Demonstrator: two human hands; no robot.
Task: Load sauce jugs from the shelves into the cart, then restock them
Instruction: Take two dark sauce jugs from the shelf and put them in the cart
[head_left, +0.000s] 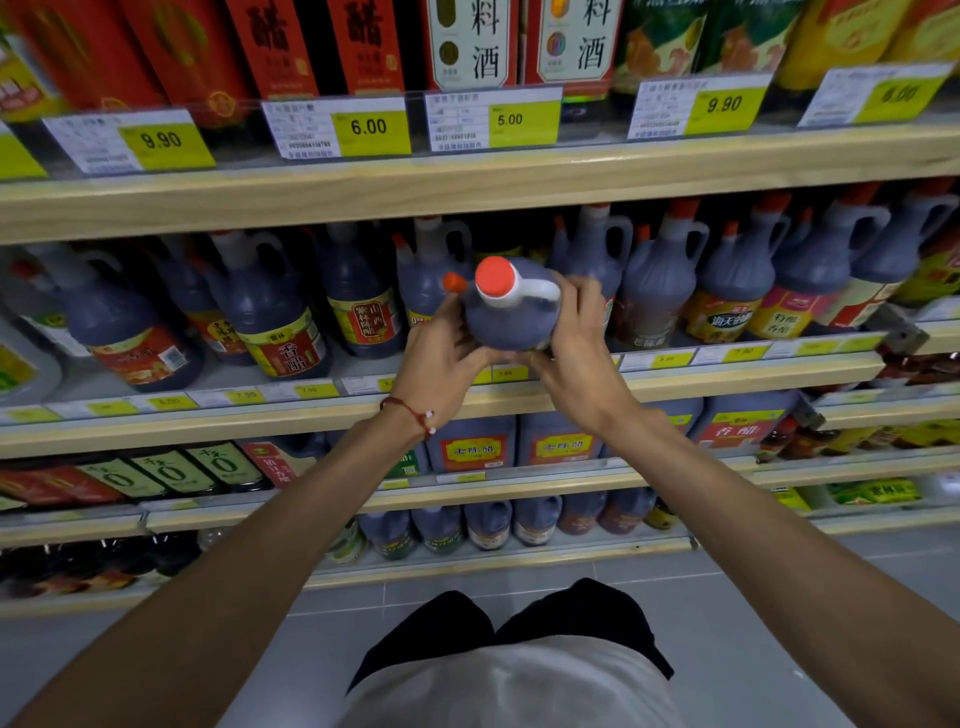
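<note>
A dark sauce jug (511, 317) with a red cap and a white handle is held in front of the middle shelf (208, 423), tilted toward me. My left hand (441, 358) grips its left side and underside. My right hand (574, 338) wraps round its right side, beside the handle. Behind the jug, a row of similar dark jugs (660, 291) with red caps stands on that shelf. No cart is in view.
The upper shelf (467, 176) holds red and green bottles behind yellow price tags. Lower shelves carry square dark jugs (475, 447) and small bottles. Grey floor tiles (779, 597) lie below, where my dark trousers and white shirt show.
</note>
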